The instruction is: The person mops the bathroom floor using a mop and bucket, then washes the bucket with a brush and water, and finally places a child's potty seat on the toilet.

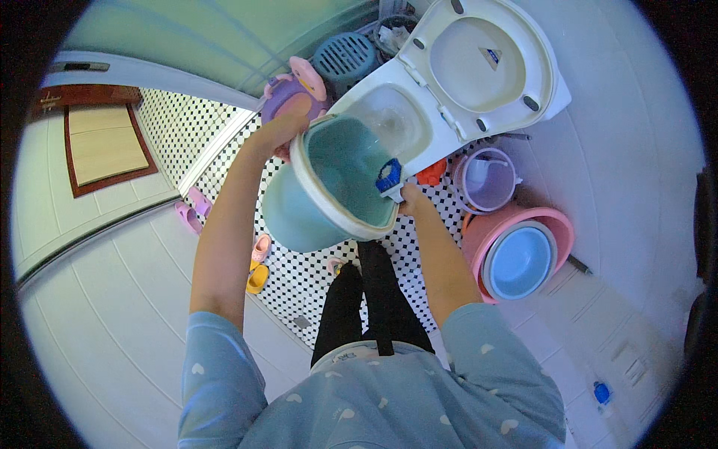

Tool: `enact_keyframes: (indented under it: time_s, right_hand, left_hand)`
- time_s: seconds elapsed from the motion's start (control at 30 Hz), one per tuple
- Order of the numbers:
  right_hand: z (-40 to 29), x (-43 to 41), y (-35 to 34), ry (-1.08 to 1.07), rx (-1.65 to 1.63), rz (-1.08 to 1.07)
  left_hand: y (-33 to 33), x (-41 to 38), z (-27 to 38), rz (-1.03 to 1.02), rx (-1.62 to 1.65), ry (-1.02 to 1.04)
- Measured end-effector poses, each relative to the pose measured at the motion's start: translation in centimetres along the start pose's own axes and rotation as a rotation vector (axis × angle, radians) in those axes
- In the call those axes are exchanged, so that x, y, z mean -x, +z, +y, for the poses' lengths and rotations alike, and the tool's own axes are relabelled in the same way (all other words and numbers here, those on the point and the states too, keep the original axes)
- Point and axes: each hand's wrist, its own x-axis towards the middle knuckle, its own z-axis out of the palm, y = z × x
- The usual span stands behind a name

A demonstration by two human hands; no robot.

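Observation:
A teal plastic bucket (pixel 297 207) with a pale rim hangs tilted in front of me, its mouth turned toward the toilet bowl (pixel 387 120). My left hand (pixel 289 132) grips the rim on the far left side. At the right side of the rim, my right hand (pixel 412 199) is closed around the white handle of a blue scrub brush (pixel 388 175). The brush head lies over the bucket's mouth. Whether those fingers also hold the rim is hard to tell. The toilet lid and seat (pixel 477 62) are raised.
A purple and pink child's potty (pixel 280 101), a grey-blue slotted stool (pixel 345 56) and a waste bin (pixel 395 33) stand beside the toilet. On the right are a lilac bucket (pixel 488 182), an orange-red cloth (pixel 432 172) and stacked basins (pixel 519 261). Yellow clogs (pixel 257 279) lie left.

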Motion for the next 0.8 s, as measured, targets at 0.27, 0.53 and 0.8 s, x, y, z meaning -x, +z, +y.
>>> enact_keyframes:
  time_s: [0.27, 0.53, 0.8]
  right_hand:
    - [-4.9, 3.6, 2.8, -0.535, 0.523, 0.308]
    - [-5.2, 8.4, 11.2, -0.876, 1.272, 0.617]
    - [3.9, 16.3, 24.9, -0.951, 1.691, 0.527]
  left_hand:
    - [2.0, 1.5, -13.6, 0.130, 0.026, -0.015]
    - [10.4, 5.6, -24.9, 0.236, 0.780, 0.144]
    - [15.8, 13.5, -30.1, 0.476, 1.170, 0.251]
